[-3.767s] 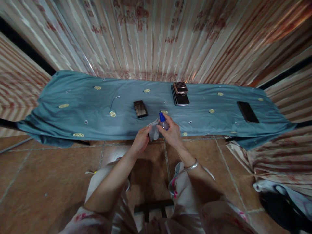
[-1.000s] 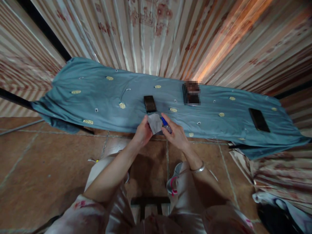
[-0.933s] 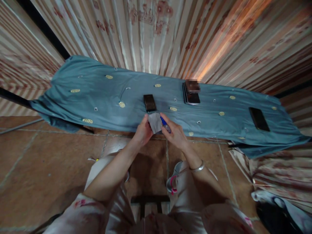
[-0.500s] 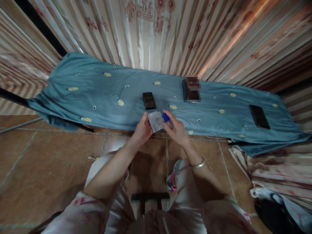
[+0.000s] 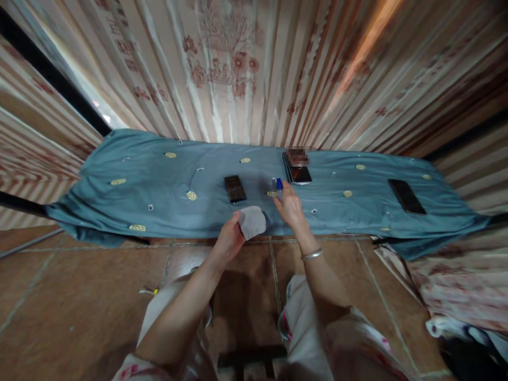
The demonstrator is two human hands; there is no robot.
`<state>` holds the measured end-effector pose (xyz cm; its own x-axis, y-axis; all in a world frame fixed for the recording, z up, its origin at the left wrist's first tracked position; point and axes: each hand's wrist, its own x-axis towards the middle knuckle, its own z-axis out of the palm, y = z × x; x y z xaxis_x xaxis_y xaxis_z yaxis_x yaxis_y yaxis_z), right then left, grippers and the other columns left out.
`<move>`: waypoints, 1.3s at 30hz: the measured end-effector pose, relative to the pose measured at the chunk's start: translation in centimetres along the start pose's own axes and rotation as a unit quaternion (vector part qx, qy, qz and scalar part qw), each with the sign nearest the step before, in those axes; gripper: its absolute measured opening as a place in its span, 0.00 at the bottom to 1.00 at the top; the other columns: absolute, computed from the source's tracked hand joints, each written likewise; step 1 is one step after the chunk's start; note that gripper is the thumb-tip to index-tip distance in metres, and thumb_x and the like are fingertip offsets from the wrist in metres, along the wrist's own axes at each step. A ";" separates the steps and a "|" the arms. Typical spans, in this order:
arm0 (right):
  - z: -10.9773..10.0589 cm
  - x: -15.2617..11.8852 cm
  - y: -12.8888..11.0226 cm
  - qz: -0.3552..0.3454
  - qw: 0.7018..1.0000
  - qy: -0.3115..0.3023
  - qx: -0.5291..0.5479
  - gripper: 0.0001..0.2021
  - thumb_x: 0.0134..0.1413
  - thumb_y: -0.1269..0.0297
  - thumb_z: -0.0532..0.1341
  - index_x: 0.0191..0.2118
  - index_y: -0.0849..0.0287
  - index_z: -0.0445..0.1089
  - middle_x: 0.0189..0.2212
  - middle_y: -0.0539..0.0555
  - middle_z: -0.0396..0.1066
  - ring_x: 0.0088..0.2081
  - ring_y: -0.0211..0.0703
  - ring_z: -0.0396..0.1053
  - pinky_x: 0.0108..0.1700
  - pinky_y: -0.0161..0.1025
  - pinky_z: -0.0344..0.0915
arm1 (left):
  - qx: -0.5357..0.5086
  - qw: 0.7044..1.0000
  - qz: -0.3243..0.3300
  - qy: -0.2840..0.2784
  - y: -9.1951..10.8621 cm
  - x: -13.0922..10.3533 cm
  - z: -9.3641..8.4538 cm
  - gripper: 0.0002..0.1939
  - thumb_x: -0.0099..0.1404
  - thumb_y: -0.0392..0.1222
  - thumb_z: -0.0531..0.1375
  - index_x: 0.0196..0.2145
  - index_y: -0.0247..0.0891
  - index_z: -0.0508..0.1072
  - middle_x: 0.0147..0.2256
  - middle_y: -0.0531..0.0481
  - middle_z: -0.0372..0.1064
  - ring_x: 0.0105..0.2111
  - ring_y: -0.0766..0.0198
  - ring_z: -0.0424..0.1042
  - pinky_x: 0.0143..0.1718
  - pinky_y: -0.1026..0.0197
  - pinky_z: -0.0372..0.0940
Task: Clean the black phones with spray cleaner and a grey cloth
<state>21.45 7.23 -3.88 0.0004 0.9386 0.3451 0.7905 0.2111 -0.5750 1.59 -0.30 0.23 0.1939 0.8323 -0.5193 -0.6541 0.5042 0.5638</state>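
Pinches a small grey cloth (image 5: 253, 222) by its left edge in the left hand (image 5: 229, 241), thumb (image 5: 236, 216) uppermost, other fingers mostly out of sight beneath; apparently held by the margin to leave the broad face flat and turned upward. Grips a little clear bottle (image 5: 280, 194) in the right hand (image 5: 292, 209), fingers closed along its side, blue cap (image 5: 279, 183) pointing away from the body, probably to leave the top unobstructed. Impossible to tell from this angle whether resting on the fabric or lifted just above it. Holds cloth and bottle apart, the former near the front edge and the latter farther in, above a bench covered in patterned blue fabric (image 5: 210, 225), likely for comfortable reach. Wears a silver bracelet (image 5: 312, 254) on the right wrist, well back from the grip.

Includes, just beyond the cloth, a dark flat case (image 5: 235, 189), lying untouched and slightly askew, presumably within easy range of either hand. Shows farther back, behind the bottle, a stack of dark flat items (image 5: 300, 175), piled perhaps to save room, upper portion masked by pixelation. Features, well apart toward the right end, a black phone-like slab (image 5: 407, 196), lying flat, seemingly out of the way. Backed by pleated curtains (image 5: 234, 74), apparently hung as a screen, above a brown tiled floor (image 5: 99, 286).
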 end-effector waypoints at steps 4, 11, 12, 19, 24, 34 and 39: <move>1.0 1.6 -0.1 0.037 0.999 0.014 0.025 0.32 0.55 0.63 0.60 0.64 0.69 0.59 0.63 0.74 0.61 0.65 0.65 0.60 0.65 0.63 0.57 | -0.008 1.000 -0.005 -0.012 0.1 0.2 0.3 0.19 0.73 0.44 0.51 0.43 0.30 0.78 0.42 0.40 0.79 0.51 0.52 0.76 0.58 0.50 0.67; 1.6 -0.2 -3.7 0.079 0.952 0.000 0.296 0.21 0.60 0.45 0.59 0.51 0.54 0.75 0.52 0.59 0.75 0.56 0.52 0.71 0.63 0.52 0.62 | -0.064 0.997 0.028 -0.032 1.3 1.9 -0.1 0.19 0.72 0.46 0.52 0.45 0.32 0.78 0.42 0.42 0.80 0.51 0.52 0.76 0.57 0.50 0.68; 1.9 -0.7 -4.3 0.119 0.922 -0.023 0.369 0.22 0.58 0.43 0.60 0.48 0.53 0.76 0.48 0.57 0.77 0.53 0.51 0.73 0.60 0.51 0.64 | -0.071 0.997 0.033 -0.028 1.5 2.2 -0.1 0.19 0.72 0.46 0.52 0.45 0.32 0.78 0.42 0.42 0.80 0.50 0.52 0.76 0.57 0.50 0.68; 4.0 -3.0 -6.2 0.285 0.684 -0.169 0.650 0.20 0.42 0.45 0.72 0.37 0.55 0.79 0.37 0.50 0.81 0.40 0.43 0.76 0.45 0.39 0.72 | -0.063 0.997 0.030 -0.035 2.1 3.6 -0.1 0.19 0.72 0.47 0.53 0.46 0.32 0.78 0.42 0.44 0.80 0.44 0.58 0.78 0.50 0.57 0.71; 4.4 -2.3 -5.7 0.323 0.658 -0.147 0.665 0.15 0.44 0.54 0.72 0.38 0.55 0.78 0.37 0.50 0.81 0.40 0.42 0.76 0.44 0.37 0.72 | -0.026 0.997 0.057 -0.034 2.0 4.0 0.2 0.17 0.67 0.50 0.60 0.42 0.34 0.80 0.44 0.43 0.80 0.51 0.54 0.76 0.54 0.55 0.68; 4.9 0.3 -3.4 0.404 0.613 -0.062 0.676 0.07 0.58 0.68 0.59 0.37 0.57 0.76 0.38 0.53 0.82 0.45 0.42 0.79 0.54 0.39 0.73 | 0.092 0.978 0.186 0.020 3.8 5.1 -1.7 0.21 0.60 0.55 0.66 0.42 0.34 0.80 0.45 0.38 0.78 0.48 0.51 0.75 0.49 0.51 0.69; 5.2 1.8 -2.0 0.363 0.628 -0.070 0.685 0.08 0.60 0.64 0.58 0.40 0.55 0.75 0.40 0.53 0.81 0.50 0.44 0.77 0.58 0.46 0.71 | 0.071 0.957 0.247 0.136 4.4 6.2 -2.6 0.10 0.62 0.41 0.65 0.42 0.40 0.78 0.52 0.46 0.75 0.61 0.57 0.66 0.61 0.58 0.60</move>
<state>16.70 9.88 -5.93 -0.0745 0.9178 -0.3900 -0.6558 -0.3397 -0.6742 -2.00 6.50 -2.13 -0.3233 0.8965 -0.3028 -0.5069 0.1061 0.8554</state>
